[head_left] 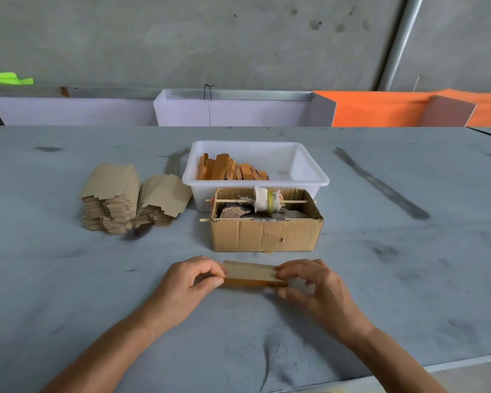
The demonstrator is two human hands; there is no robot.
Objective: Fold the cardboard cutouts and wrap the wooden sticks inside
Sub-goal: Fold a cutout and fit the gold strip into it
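1. Brown cardboard, a flat tan cutout [251, 271] folded over orange-brown wooden sticks [253, 284], is held just above the grey table [68, 279] between both hands.
2. Its left end is pinched by the left hand [192, 282], with the thumb at the near edge and the curled fingers on top.
3. Its right end is pinched by the right hand [313, 285], fingertips on the upper face and the thumb below the near edge; the sticks' edge is seen protruding along the near side of the fold.
4. Directly beyond the grip, a small open corrugated cardboard box [267, 235] is seen, with thin skewers laid across it and a roll of white cloth tape [265, 199] threaded on one.
5. Behind that box, touching it, a white plastic tub [304, 165] holds a leaning pile of orange wooden sticks [230, 168].
6. Beyond the grip and to its left, two stacks of unfolded tan cardboard cutouts [125, 199] stand side by side, well apart from the hands.
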